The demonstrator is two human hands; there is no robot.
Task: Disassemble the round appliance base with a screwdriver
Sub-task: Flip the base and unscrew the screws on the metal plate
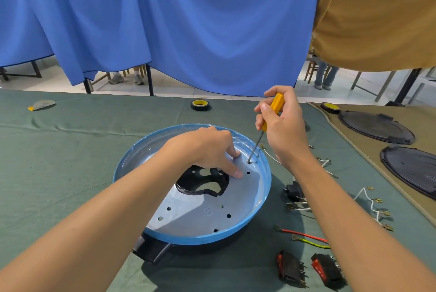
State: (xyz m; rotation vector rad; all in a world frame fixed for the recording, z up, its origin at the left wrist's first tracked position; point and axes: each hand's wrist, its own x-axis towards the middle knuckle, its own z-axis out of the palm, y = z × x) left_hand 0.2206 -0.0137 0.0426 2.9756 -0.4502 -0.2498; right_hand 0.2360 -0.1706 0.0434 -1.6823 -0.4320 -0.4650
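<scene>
Forearms frame the job, and between them the round base [188, 238] sits on the green desk [70, 162], blue rim up and grey inner plate showing. My left hand [207, 148] grips nothing; its fingertips press on the plate beside the black cut-out, steadying it. My right hand [283, 126] is curled round the yellow handle of the screwdriver [277, 102], shaft slanting down, tip seated on a screw [249, 162] near the plate's far edge. I reckon this is the unscrewing step, and several holes are already bare. Next calls for a firm downward push while twisting, tip square in the head, then lifting the loose screw clear. Switches [291, 268] lie to my right.
</scene>
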